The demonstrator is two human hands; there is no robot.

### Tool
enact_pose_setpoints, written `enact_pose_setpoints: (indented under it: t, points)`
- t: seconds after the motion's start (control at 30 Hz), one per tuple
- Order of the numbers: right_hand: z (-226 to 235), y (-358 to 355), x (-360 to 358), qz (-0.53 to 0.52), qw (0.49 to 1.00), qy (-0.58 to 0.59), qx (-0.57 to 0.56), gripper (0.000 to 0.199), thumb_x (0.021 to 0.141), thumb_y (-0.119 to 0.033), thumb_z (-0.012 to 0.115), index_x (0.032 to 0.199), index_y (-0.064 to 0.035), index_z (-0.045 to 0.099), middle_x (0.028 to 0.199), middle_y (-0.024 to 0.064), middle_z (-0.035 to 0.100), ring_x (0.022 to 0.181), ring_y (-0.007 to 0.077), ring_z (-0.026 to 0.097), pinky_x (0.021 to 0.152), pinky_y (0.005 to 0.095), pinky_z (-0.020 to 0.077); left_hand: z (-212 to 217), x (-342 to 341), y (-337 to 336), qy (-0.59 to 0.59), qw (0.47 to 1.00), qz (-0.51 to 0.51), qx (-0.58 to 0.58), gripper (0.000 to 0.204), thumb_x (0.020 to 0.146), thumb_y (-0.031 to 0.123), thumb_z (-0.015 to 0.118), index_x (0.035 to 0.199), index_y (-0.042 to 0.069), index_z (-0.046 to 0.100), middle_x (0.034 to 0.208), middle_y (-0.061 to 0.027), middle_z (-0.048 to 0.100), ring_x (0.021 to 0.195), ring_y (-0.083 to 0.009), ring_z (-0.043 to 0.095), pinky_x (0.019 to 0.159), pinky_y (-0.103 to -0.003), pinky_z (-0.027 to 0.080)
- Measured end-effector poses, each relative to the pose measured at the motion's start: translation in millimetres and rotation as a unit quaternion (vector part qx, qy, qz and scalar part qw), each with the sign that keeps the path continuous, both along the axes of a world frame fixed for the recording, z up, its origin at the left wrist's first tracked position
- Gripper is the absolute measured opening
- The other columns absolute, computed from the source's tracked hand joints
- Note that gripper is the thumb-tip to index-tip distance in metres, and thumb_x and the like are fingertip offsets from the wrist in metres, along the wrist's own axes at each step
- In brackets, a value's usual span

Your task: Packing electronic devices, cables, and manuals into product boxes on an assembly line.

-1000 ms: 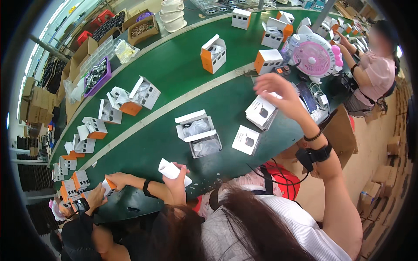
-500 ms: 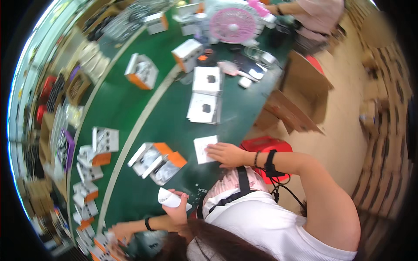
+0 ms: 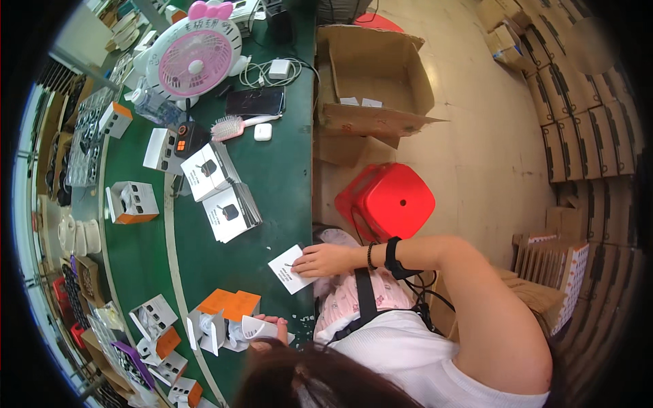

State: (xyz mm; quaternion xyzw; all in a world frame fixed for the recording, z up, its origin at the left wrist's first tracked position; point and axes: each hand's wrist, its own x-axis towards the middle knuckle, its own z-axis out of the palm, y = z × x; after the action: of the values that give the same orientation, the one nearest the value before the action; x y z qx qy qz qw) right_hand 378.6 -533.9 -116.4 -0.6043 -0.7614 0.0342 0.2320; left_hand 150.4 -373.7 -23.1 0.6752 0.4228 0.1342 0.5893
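My right hand (image 3: 318,261) reaches the table's near edge, its fingers over one corner of a square white booklet (image 3: 286,270) with print and a small dark picture. The thumb is hidden. My left hand (image 3: 279,328), partly covered by dark hair, grips a curled white leaflet (image 3: 257,328). Just beyond the leaflet stand two open white-and-orange boxes (image 3: 232,304) with clear plastic bags inside. Farther up the table lies a stack of similar booklets (image 3: 231,211), in two overlapping piles.
Several open small boxes (image 3: 155,316) line the table's left side. A pink fan (image 3: 195,66), a hairbrush (image 3: 228,128), a phone (image 3: 255,102) and a white charger (image 3: 279,68) occupy the far end. Right of the table are a red stool (image 3: 398,200) and a big open carton (image 3: 377,68).
The whole view has turned and shifted. Another person's arms, seen earlier at the far end and lower left, no longer show. My hands still have the booklet and leaflet.
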Motion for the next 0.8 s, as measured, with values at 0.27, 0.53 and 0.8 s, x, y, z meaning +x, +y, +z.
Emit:
enact_pose_setpoints:
  t: [0.27,0.53,0.8]
  points:
    - [73.6,56.6,23.6,-0.182,0.939,0.257,0.141,0.030,0.063,0.000,0.064,0.092,-0.0087,0.066,0.089,0.0075,0.068,0.082,0.0258,0.065,0.071,0.0365,0.0525,-2.1,-5.3,48.6,-0.085,0.996,0.011,-0.022,0.049,0.070,-0.008,0.072,0.111,0.001,0.048,0.080,-0.0070,0.060,0.070,-0.0145,0.060,0.065,-0.028,0.051]
    - [130.9,196.0,3.6,-0.109,0.973,0.020,0.200,0.034,0.079,-0.006,0.057,0.112,-0.0116,0.061,0.128,0.0024,0.056,0.123,0.0230,0.050,0.099,0.0399,0.0431,55.9,-69.8,75.3,-0.067,0.995,0.057,-0.053,0.040,0.070,-0.005,0.074,0.103,0.003,0.053,0.081,-0.0039,0.063,0.072,-0.0110,0.061,0.066,-0.026,0.050]
    - [98.1,205.1,-2.2,-0.113,0.992,-0.020,0.046,0.040,0.069,-0.011,0.064,0.109,-0.0111,0.059,0.127,0.0065,0.053,0.127,0.0256,0.043,0.105,0.0442,0.0342,49.7,-115.5,78.6,-0.081,0.989,0.112,-0.054,0.040,0.070,-0.005,0.076,0.102,0.001,0.053,0.083,-0.0046,0.062,0.076,-0.0115,0.061,0.067,-0.026,0.051]
